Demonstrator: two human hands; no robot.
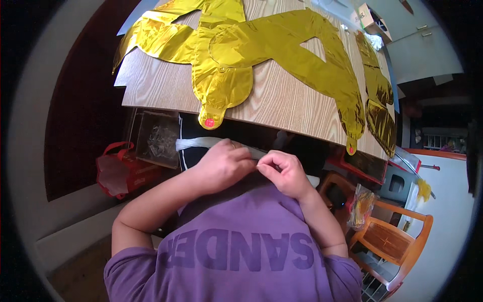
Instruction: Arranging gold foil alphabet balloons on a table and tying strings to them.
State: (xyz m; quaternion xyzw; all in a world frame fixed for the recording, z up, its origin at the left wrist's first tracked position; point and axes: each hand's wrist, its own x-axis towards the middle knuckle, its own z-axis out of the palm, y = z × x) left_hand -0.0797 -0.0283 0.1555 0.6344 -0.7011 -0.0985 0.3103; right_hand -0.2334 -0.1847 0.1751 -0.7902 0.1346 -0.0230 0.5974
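Close together over my lap, my left hand (229, 165) and my right hand (286, 172) are both closed, with their fingertips nearly meeting. The thumb and forefinger of the right hand pinch; whatever lies between the fingertips is too small to make out. A bundle of thin white strands (193, 143) runs across my lap, passing behind the left hand. Beyond the hands, flat gold foil balloons (261, 43) lie spread on the wood-grain table (161, 83). Two of their tabs, each with a reddish dot, hang over the table's near edge.
Left of my lap are a clear box (157, 140) of small transparent pieces and a red bag (118, 170). To the right stand a wooden chair (390, 240) and a clear bag of golden material (361, 206). A small box (375, 24) sits at the table's far right.
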